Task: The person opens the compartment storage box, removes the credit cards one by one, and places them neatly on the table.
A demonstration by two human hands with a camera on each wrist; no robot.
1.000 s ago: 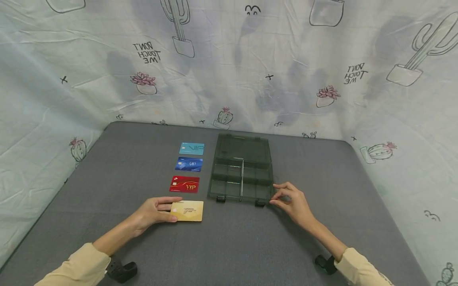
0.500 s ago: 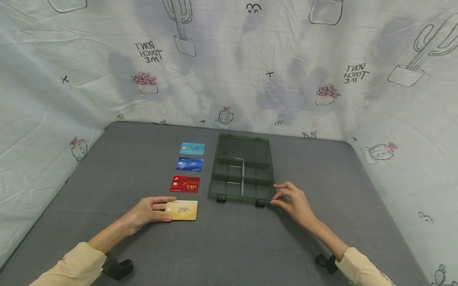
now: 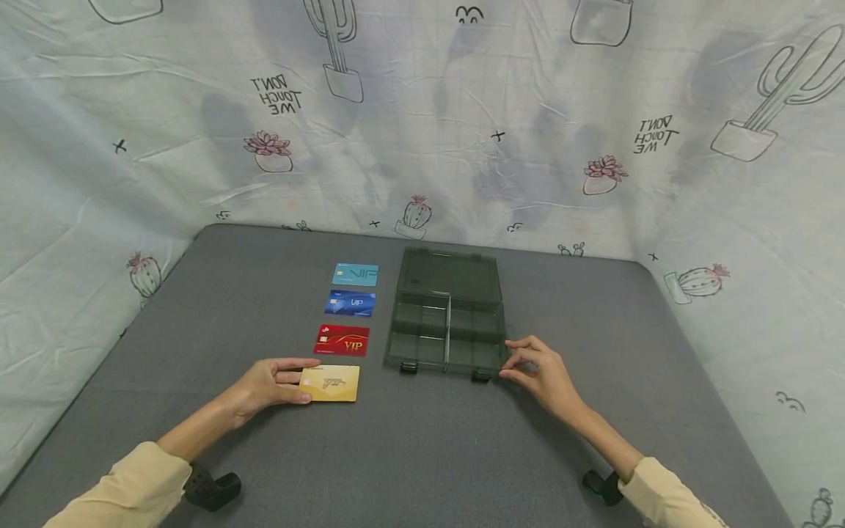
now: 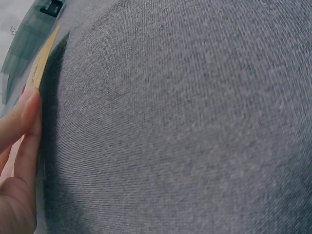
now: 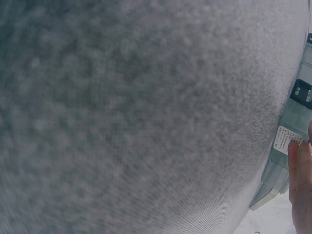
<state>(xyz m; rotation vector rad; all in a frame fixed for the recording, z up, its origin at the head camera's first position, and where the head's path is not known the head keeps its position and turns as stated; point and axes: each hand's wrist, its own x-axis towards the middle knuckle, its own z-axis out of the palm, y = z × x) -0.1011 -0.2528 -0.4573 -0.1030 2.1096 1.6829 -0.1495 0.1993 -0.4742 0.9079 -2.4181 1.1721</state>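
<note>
My left hand (image 3: 260, 389) pinches a gold card (image 3: 330, 383) by its left edge, thumb on the near side and fingers behind. In the left wrist view the card (image 4: 45, 58) appears almost edge-on, with a dark shadow beside it on the cloth. A red VIP card (image 3: 341, 340) lies just beyond it. Farther back are a blue VIP card (image 3: 350, 303) and a light blue one (image 3: 355, 274). My right hand (image 3: 541, 370) holds the near right corner of a dark translucent compartment box (image 3: 447, 367). In the right wrist view, its fingertips lie against the labelled side wall (image 5: 285, 139).
The box lid (image 3: 451, 275) lies folded back, and a light divider (image 3: 448, 330) splits the compartments. Two black latches (image 3: 408, 367) sit along its front edge. Grey cloth covers the table (image 3: 422, 455). A printed curtain (image 3: 422, 117) hangs behind and at both sides.
My left hand has drawn the gold card to the left, then slightly away from me. The right hand stays at the box, and the other cards have not moved.
</note>
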